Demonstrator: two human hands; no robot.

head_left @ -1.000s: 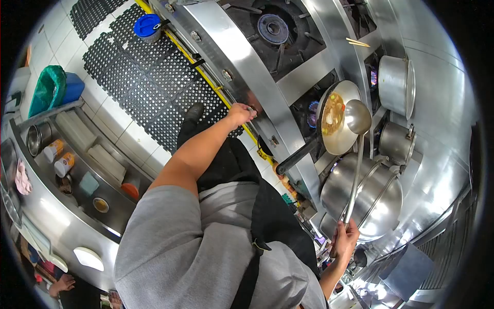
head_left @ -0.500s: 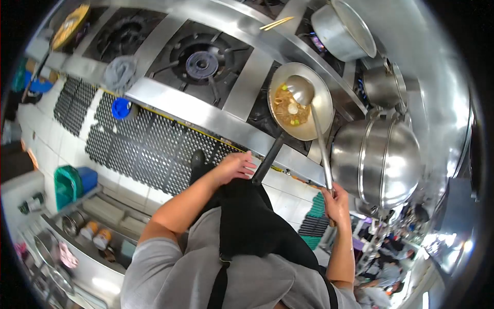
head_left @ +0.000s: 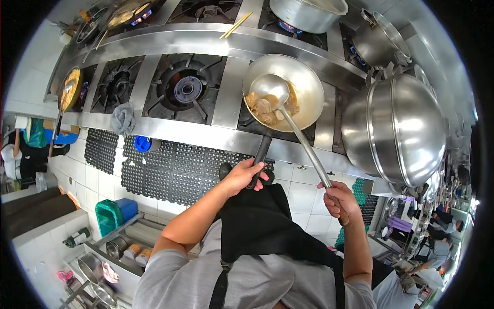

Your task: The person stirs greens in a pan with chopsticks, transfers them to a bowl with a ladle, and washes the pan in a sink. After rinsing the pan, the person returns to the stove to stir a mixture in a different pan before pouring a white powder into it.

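Note:
My right hand (head_left: 339, 200) is closed around the long metal handle of a ladle (head_left: 309, 149). The ladle's round bowl lies inside a light-coloured wok (head_left: 309, 100) on the front burner. Brown chunks of food in sauce (head_left: 263, 109) gather at the wok's left side, partly hidden by the ladle bowl. My left hand (head_left: 242, 176) is at the wok's black handle (head_left: 262, 150), its fingers curled loosely around the lower end.
Big steel bowl-shaped vessels (head_left: 393, 131) stand right of the wok. Behind are a pot (head_left: 309, 15) over a flame and another pot (head_left: 381, 41). Chopsticks (head_left: 236, 24) lie on the ledge. A grey cloth (head_left: 122, 118) hangs at the stove edge; people (head_left: 440, 252) are far right.
My left hand has gone from beside the wok handle onto it. The ladle bowl has shifted left over the food, which now lies toward the wok's left side. The camera view has turned.

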